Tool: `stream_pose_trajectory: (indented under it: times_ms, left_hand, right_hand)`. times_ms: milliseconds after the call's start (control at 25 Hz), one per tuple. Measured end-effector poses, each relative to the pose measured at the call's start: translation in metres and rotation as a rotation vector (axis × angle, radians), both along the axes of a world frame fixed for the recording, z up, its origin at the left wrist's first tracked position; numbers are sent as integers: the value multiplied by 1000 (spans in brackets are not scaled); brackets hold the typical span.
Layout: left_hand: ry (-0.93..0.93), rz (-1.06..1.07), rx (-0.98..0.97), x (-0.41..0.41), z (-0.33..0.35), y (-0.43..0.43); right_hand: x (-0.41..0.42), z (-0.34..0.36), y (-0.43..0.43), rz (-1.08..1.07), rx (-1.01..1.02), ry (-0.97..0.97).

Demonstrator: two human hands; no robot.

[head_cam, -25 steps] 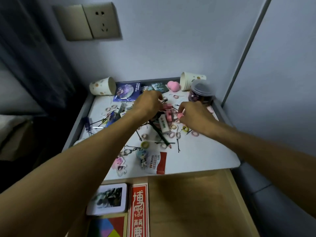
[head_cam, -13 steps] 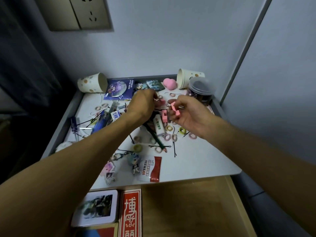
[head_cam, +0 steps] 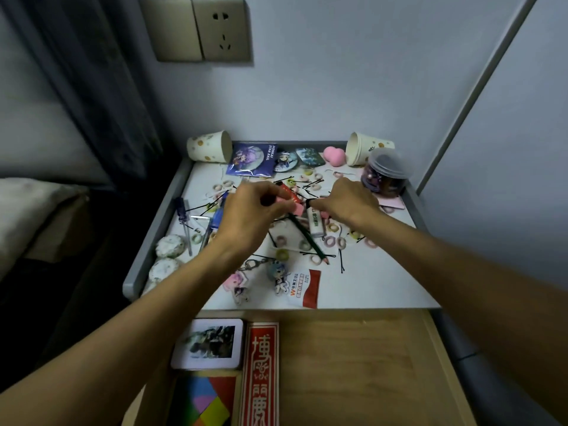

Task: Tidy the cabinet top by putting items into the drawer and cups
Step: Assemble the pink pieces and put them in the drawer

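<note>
The left hand (head_cam: 255, 213) grips pink pieces (head_cam: 287, 205), half hidden by its fingers. Whether the right hand (head_cam: 349, 201) pinches anything cannot be told. Both hover over the littered white cabinet top (head_cam: 384, 281); paper cups (head_cam: 210, 146) lie tipped by the wall, and the wooden drawer (head_cam: 353, 364) is open below.

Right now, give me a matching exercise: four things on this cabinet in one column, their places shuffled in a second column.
1 screwdriver
2 pink sponge
3 jar
4 photo tin

A in the open drawer
B right side, in front of a tipped cup
C left edge of the cabinet top
D back edge, left of that cup

Pairs: 1-C, 2-D, 3-B, 4-A
</note>
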State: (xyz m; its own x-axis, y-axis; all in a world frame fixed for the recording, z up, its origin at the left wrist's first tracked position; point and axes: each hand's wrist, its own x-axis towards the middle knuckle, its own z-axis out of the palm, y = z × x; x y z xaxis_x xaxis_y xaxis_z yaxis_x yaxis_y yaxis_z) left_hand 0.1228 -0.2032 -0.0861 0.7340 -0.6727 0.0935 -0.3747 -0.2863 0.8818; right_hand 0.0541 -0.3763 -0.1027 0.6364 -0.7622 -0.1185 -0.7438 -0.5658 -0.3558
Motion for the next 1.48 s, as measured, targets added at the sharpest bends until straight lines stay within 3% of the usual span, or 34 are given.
stream_pose_trajectory:
  times_ms: [320, 440, 560, 680, 920, 1480]
  left_hand:
    - [219, -81, -57, -28, 9, 50]
    - [276, -96, -54, -31, 6, 49]
    - [305, -98, -63, -31, 8, 52]
    - [318, -135, -60, -37, 16, 57]
    - [348, -239, -62, -61, 35, 85]
    - [421, -159, -148, -65, 14, 101]
  right_hand:
    - [3, -2, -6, 62, 167, 18]
    - [0, -6, -10, 66, 117, 25]
    - [-12, 6, 2, 65, 66, -115]
    - [-43, 32, 42, 144, 218, -340]
    - [-119, 56, 117, 280, 686, -520]
    - [-123, 38, 145, 206, 826, -643]
